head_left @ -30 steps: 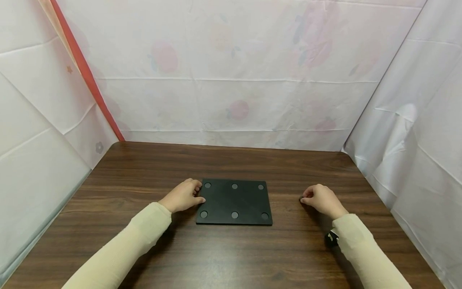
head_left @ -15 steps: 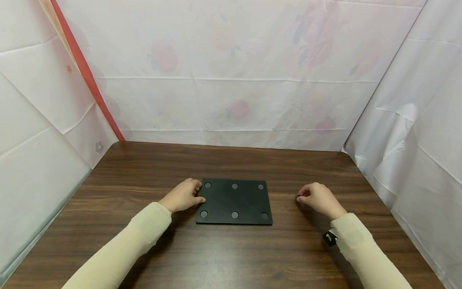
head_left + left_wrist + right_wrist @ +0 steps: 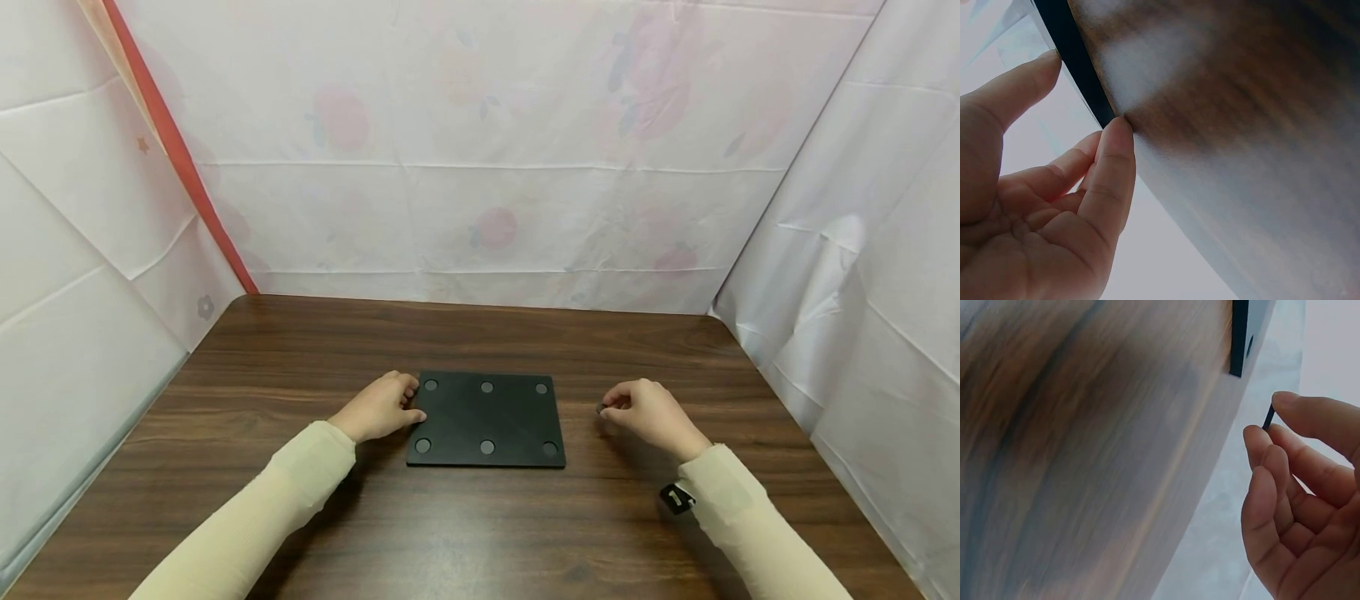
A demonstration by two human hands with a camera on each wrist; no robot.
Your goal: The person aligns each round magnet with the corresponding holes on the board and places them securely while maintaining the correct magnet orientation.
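A flat black board (image 3: 487, 418) lies on the wooden table, with grey round recesses along its far and near edges. My left hand (image 3: 378, 407) holds its left edge, the thumb over the top surface and the fingers bent at the far left corner; in the left wrist view the fingertips (image 3: 1119, 128) meet the board's dark edge. To the right of the board, my right hand (image 3: 651, 415) pinches a small thin dark disc (image 3: 601, 408) between thumb and fingers. The right wrist view shows this disc (image 3: 1269, 417) edge-on, the other fingers curled below it.
The brown wooden table (image 3: 480, 533) extends around the board on all sides. White printed cloth (image 3: 480, 167) hangs behind it and at both sides, with a red strip (image 3: 180, 158) at the left. A black device (image 3: 677, 498) sits at the right wrist.
My right hand has moved left toward the board, carrying the pinched dark disc. The left hand and the board have stayed in place.
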